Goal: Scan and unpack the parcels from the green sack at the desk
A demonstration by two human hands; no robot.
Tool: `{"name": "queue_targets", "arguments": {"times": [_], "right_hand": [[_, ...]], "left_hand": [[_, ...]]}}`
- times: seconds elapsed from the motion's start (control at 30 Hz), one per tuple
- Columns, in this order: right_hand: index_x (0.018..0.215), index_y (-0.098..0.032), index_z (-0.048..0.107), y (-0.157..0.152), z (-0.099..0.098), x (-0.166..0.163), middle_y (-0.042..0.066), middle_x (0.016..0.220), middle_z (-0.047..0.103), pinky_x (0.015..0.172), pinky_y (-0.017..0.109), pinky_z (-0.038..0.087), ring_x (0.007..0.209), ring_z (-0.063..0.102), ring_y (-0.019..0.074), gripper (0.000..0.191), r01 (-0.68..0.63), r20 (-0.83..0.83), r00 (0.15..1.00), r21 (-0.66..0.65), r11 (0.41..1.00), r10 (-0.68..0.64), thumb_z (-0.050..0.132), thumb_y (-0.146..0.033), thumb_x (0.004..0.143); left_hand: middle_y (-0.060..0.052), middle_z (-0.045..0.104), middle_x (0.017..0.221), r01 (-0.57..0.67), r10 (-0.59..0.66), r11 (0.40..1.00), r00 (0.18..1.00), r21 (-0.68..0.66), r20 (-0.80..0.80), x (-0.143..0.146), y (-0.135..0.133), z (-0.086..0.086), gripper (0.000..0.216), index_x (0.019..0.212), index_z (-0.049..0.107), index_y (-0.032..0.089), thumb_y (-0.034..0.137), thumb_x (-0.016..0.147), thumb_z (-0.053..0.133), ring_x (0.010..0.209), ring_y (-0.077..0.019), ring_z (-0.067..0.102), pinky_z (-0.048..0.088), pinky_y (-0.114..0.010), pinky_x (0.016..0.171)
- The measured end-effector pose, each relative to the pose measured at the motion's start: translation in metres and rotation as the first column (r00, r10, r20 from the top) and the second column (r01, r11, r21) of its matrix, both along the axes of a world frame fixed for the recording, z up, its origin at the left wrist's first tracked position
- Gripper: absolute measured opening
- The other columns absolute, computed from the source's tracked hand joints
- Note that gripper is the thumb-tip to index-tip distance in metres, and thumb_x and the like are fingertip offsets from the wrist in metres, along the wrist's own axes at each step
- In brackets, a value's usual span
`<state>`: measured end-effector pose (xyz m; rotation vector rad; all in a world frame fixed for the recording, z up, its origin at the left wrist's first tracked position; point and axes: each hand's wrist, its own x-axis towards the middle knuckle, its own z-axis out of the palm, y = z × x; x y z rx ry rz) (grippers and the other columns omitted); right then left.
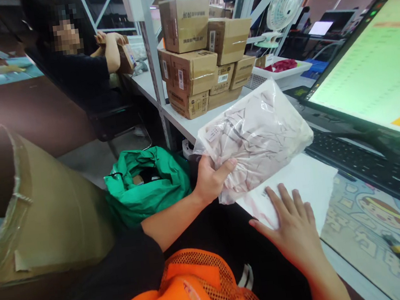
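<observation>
Two hands are at work near the middle of the frame. The left hand (213, 179) holds a clear plastic bag of folded pinkish fabric (256, 136) by its lower left corner, thumb on top and fingers curled beneath, so its grip is closed on the bag, which hangs tilted above the desk (182, 120) edge. The right hand (291, 224) lies flat, fingers spread, on a white sheet of paper (312, 180) that rests on the desk just below the bag; it grips nothing.

To the right of the frame a black keyboard (368, 164) sits beside the paper, under a tilted monitor (379, 72) showing a pale green table. A patterned mat (367, 227) lies at lower right. At lower left of centre a green bag (146, 185) gapes open on the floor, next to a large brown cardboard drum (48, 210). Stacked cardboard boxes (197, 59) stand at upper centre, and another person (83, 72) sits at upper left handling a small box.

By my reading, the bag is being lifted and checked against the sheet. Setting it down or turning it would call for keeping the paper pinned and minding the slippery plastic.
</observation>
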<state>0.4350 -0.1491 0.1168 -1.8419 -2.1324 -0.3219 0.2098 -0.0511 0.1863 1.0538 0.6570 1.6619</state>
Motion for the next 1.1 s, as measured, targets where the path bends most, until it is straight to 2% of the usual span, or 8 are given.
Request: {"name": "queue_targets", "arguments": {"times": [0.33, 0.67, 1.1], "right_hand": [[0.160, -0.020, 0.042, 0.0004, 0.0004, -0.0001, 0.018, 0.169, 0.034, 0.118, 0.070, 0.031, 0.156, 0.027, 0.0471, 0.089, 0.013, 0.005, 1.000, -0.026, 1.000, -0.013, 0.045, -0.079, 0.093], [0.160, -0.020, 0.042, 0.0000, 0.0006, -0.0007, 0.018, 0.169, 0.034, 0.118, 0.070, 0.032, 0.156, 0.028, 0.0470, 0.088, 0.017, 0.005, 1.000, -0.025, 1.000, -0.017, 0.046, -0.078, 0.093], [0.160, -0.022, 0.043, -0.0001, 0.0012, -0.0023, 0.018, 0.169, 0.035, 0.118, 0.073, 0.031, 0.156, 0.027, 0.0473, 0.089, 0.016, -0.037, 0.999, -0.041, 0.999, -0.017, 0.049, -0.078, 0.092]], "left_hand": [[-0.007, 0.078, 0.107, 0.012, -0.012, 1.000, 1.000, -0.004, 0.002, 0.0004, 0.0001, -0.0024, 0.052, 0.121, 0.069, 0.022, 0.047, 0.079, 0.087, 0.121, -0.0291, 0.070, 0.051, -0.042, 0.111], [-0.007, 0.078, 0.109, 0.016, -0.016, 1.000, 1.000, 0.006, 0.009, 0.0008, -0.0004, -0.0007, 0.056, 0.123, 0.068, 0.023, 0.050, 0.078, 0.088, 0.124, -0.0302, 0.069, 0.050, -0.044, 0.114], [-0.009, 0.078, 0.111, 0.014, -0.014, 1.000, 1.000, 0.001, 0.012, -0.0011, -0.0020, 0.0018, 0.054, 0.124, 0.069, 0.018, 0.042, 0.081, 0.087, 0.123, -0.0293, 0.069, 0.047, -0.042, 0.114]]}}
